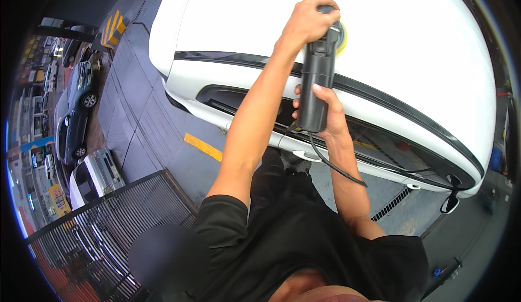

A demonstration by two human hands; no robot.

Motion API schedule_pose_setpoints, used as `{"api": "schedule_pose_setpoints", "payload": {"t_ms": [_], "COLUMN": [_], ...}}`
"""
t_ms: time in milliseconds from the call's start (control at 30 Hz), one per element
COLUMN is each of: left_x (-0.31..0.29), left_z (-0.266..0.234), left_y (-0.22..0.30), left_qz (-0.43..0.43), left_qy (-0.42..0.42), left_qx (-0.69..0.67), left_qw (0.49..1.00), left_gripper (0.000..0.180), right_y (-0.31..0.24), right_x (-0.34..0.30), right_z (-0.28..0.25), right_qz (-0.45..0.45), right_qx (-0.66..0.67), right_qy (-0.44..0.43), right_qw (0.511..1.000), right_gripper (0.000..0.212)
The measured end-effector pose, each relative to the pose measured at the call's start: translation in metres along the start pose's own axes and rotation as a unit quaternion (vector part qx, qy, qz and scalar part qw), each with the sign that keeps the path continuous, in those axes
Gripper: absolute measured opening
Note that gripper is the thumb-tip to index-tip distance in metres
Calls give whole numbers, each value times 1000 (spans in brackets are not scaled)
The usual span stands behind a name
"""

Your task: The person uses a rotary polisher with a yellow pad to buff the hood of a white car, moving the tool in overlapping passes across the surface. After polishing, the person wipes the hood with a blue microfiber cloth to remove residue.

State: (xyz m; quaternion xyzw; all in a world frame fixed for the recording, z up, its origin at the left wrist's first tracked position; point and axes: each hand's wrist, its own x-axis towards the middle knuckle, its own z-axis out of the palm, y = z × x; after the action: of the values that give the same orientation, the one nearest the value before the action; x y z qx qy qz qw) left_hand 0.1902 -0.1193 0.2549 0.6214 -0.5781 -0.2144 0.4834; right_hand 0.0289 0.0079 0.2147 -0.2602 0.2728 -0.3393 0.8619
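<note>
A black corded car polisher (316,79) rests head-first against the white roof of a car (233,17). My left hand (313,20) is curled over the polisher's head from above. Lower down, my right hand (332,106) wraps round the barrel-shaped body, its thumb lying along the near side. A yellow pad (342,39) shows at the right of the head, its edge smeared; most of it is hidden under the tool. From the body's rear end, a black cable (339,169) loops down past my right forearm.
Black trim (391,97) runs along the roof's near edge, above the dark side windows. A side mirror (450,203) juts out at the right. A drain grate (392,204) lies in the floor. At left stand a slatted metal gate (157,204), a striped block (113,29) and parked cars (76,109).
</note>
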Motion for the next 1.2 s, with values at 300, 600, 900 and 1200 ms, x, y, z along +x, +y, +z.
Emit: {"api": "schedule_pose_setpoints", "payload": {"t_ms": [300, 600, 900, 1200], "left_x": [-2, -27, -9, 47], "left_z": [-152, -309, -347, -280], "left_y": [-103, -189, -219, -164], "left_qz": [-53, -155, -189, -142], "left_qy": [51, 145, 150, 81], "left_qx": [11, -21, -60, -43], "left_qw": [997, 977, 969, 986], "left_gripper": [29, 27, 29, 27], "right_y": [61, 156, 177, 112], "right_x": [84, 181, 223, 193], "right_z": [84, 168, 197, 173], "right_qz": [107, 147, 146, 75], "right_qx": [-32, -77, -78, -33], "right_qy": [-65, -128, -100, -59], "right_qw": [992, 978, 981, 995], "right_gripper": [52, 60, 63, 68]}}
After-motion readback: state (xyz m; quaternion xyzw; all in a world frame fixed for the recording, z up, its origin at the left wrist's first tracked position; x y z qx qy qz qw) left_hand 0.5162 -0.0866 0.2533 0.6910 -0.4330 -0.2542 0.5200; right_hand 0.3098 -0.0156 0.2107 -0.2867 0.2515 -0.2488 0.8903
